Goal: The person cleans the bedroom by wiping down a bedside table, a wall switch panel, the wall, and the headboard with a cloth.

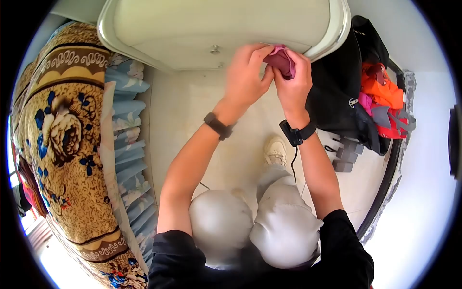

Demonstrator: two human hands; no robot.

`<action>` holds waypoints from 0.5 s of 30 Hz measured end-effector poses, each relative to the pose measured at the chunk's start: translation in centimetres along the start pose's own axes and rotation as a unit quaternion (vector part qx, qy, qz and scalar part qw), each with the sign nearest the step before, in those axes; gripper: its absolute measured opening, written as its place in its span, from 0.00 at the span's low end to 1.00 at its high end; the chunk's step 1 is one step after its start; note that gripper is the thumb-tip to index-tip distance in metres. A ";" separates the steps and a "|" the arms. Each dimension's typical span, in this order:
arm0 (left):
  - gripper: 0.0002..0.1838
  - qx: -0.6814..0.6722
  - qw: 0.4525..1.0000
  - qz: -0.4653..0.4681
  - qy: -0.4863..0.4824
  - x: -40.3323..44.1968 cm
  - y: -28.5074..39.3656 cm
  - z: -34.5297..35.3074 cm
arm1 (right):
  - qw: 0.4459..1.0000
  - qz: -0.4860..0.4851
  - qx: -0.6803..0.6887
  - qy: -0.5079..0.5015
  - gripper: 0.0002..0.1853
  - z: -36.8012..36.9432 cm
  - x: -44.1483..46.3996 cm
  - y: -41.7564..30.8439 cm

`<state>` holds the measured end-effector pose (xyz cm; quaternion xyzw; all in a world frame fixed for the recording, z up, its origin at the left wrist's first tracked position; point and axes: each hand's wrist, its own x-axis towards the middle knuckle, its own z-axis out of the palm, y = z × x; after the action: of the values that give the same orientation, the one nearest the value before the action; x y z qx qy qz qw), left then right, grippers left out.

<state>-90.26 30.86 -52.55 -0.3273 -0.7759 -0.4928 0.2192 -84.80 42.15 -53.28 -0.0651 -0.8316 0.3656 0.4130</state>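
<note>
Two hands meet at the upper middle of the frame around a small purple-pink cloth (281, 62), which is held up just in front of the pale cabinet (216, 24) and above the tiled floor (187, 106). It looks folded or rolled, with a loose, wavy edge uppermost.

To handle it well, it seems best to let one hand anchor the cloth while the other works along its edge with the fingertips, easing the layers apart or flat with light, even tension. Keeping both thumbs close together low on the bundle should stop the folds from slipping or twisting.

The right hand (292, 84) has a nearly closed grip, with its thumb on the lower side of the cloth and its fingers curled over the right side. The left hand (245, 74) is blurred; its fingers are bent and partly open, the index fingertip at the cloth's upper left edge and the thumb near its lower left. Whether that grip pinches the fabric or only touches it, I cannot tell.
</note>
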 end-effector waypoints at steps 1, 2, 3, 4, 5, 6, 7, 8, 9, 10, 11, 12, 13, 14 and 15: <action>0.20 0.008 1.000 0.010 0.013 0.5 0.1 -1.3 | 1.000 -0.006 0.010 0.001 0.26 0.4 0.8 -1.1; 0.21 0.015 0.999 0.019 0.026 0.8 0.0 -2.5 | 0.999 -0.032 0.019 0.001 0.26 1.0 1.6 -2.2; 0.22 0.023 0.998 0.023 0.046 1.0 -0.5 -3.4 | 0.998 -0.059 0.028 0.001 0.26 1.5 2.4 -3.3; 0.23 0.029 0.997 0.027 0.064 1.2 -1.1 -4.3 | 0.996 -0.083 0.035 0.003 0.26 1.9 2.9 -4.2; 0.24 0.035 0.995 0.033 0.082 1.5 -1.5 -5.1 | 0.996 -0.088 0.031 0.000 0.26 2.4 3.4 -4.9; 0.25 0.041 0.993 0.041 0.099 2.2 -1.8 -5.6 | 0.995 -0.093 0.027 -0.001 0.26 2.9 3.9 -5.5; 0.24 0.044 0.994 0.046 0.089 2.8 -1.8 -5.8 | 0.995 -0.099 0.022 -0.003 0.26 3.2 4.6 -5.9; 0.23 0.046 0.995 0.049 0.079 3.4 -1.5 -6.0 | 0.996 -0.085 0.017 -0.005 0.26 2.9 5.0 -6.5; 0.22 0.047 0.995 0.052 0.069 4.1 -1.1 -6.1 | 0.997 -0.081 -0.003 0.003 0.26 2.3 5.3 -6.5; 0.21 0.041 0.996 0.058 0.063 4.6 -0.5 -5.8 | 0.997 -0.079 -0.023 0.008 0.26 1.4 5.7 -6.3; 0.20 0.035 0.996 0.063 0.056 5.1 0.5 -5.0 | 0.996 -0.076 -0.043 0.013 0.26 0.5 6.1 -5.9; 0.19 0.028 0.996 0.068 0.050 5.5 1.3 -4.2 | 0.995 -0.076 -0.055 0.022 0.27 -0.4 6.3 -5.3; 0.18 0.021 0.996 0.074 0.042 5.9 1.9 -3.2 | 0.992 -0.090 -0.081 0.032 0.26 -1.4 6.7 -4.9; 0.17 0.014 0.996 0.081 0.034 6.3 2.5 -2.1 | 0.992 -0.082 -0.089 0.043 0.26 -2.2 6.9 -4.5; 0.16 0.007 0.996 0.086 0.026 6.6 2.8 -1.6 | 0.991 -0.073 -0.097 0.052 0.25 -2.6 7.1 -4.3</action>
<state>-92.80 32.20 -45.76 -0.3787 -0.7422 -0.4751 0.2828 -86.63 43.41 -44.91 -0.0631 -0.8428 0.2485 0.4732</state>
